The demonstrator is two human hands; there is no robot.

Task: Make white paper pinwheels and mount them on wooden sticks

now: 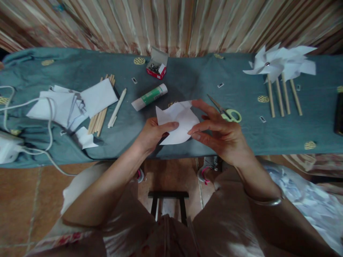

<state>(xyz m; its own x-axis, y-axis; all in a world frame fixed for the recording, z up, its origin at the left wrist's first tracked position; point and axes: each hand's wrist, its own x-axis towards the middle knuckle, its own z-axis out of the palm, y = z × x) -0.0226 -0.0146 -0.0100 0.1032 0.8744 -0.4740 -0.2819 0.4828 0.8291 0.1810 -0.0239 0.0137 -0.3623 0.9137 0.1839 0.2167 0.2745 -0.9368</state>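
A white sheet of paper (180,123) with curved, partly folded-in corners is held above the front edge of the table. My left hand (152,134) grips its left side, thumb on top and fingers underneath. At the right edge, my right hand (218,132) pinches the paper between thumb and fingertips, with the index finger reaching to the upper corner. Just behind the paper lies a green-and-white glue stick (150,97). Green-handled scissors (227,112) rest beyond my right hand, partly hidden by it.
Left are folded white papers (59,105), wooden sticks (100,119), a white pen (117,107) and a power strip (10,147) with cables. A red box of metal pins (157,67) stands open at the back. White paper pinwheels (276,64) on sticks lie at the right.
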